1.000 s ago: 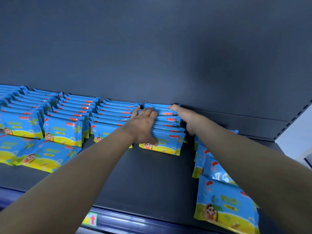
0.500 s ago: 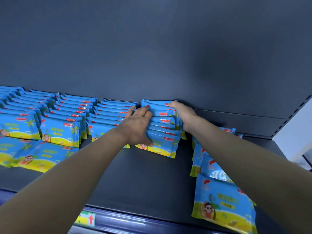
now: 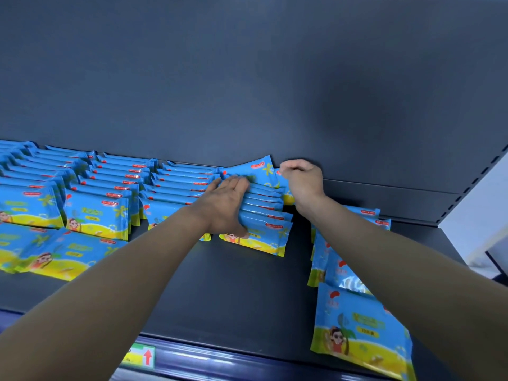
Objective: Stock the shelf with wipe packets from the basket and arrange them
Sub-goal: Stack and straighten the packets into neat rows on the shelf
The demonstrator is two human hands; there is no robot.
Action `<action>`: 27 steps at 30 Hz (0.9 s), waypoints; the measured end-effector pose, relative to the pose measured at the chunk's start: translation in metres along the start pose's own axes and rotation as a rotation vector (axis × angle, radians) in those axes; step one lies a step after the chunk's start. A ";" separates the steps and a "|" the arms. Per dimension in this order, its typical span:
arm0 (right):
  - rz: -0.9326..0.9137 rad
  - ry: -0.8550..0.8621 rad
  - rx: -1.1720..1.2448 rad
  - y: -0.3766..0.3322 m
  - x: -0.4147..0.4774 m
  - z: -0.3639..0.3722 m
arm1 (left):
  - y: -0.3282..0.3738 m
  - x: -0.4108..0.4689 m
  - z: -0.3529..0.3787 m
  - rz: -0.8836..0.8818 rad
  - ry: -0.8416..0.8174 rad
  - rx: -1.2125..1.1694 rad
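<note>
The fingers (image 3: 238, 183) of the left hand (image 3: 226, 207) lie almost straight across the top edges of a short row of wipe packets (image 3: 268, 214). The thumb reaches down to the face of the front packet (image 3: 261, 239), so the hand spans the row from front to back and presses on it.

The fingers (image 3: 288, 167) of the right hand (image 3: 303, 182) are curled in, just beside the right edge of the rear packet (image 3: 258, 169). It cannot be told whether they pinch that edge or only touch it. The rear packet stands more upright than the others, its printed face showing, close against the dark back panel (image 3: 247, 78).

The row sits on the dark shelf (image 3: 233, 292), near its back and about midway along it. To its left, more rows of blue packets (image 3: 115, 188) stand leaning one behind another. Further forward at the left, a few loose packets (image 3: 63, 254) lie flat, face up. To the right, partly hidden by the right forearm, an overlapping line of packets (image 3: 360, 325) runs from the back toward the front edge of the shelf. On the front rail (image 3: 220, 364) is a small label with a red arrow (image 3: 143, 356).
</note>
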State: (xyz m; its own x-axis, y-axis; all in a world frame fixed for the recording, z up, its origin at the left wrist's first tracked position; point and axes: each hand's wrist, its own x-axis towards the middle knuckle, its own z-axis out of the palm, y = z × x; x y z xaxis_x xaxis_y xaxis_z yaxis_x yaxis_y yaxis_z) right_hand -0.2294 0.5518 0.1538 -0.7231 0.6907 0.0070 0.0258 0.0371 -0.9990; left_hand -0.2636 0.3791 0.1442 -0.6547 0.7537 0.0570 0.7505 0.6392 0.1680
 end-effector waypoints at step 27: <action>0.298 0.006 -0.167 0.015 0.009 -0.007 | 0.004 0.008 -0.005 -0.161 -0.191 0.234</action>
State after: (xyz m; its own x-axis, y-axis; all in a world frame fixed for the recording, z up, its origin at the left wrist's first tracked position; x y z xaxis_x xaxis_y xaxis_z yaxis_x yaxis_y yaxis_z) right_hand -0.2308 0.5638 0.1391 -0.6629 0.6929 -0.2837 0.3483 -0.0500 -0.9360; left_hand -0.2663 0.3865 0.1499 -0.7541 0.6415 -0.1412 0.6541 0.7530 -0.0722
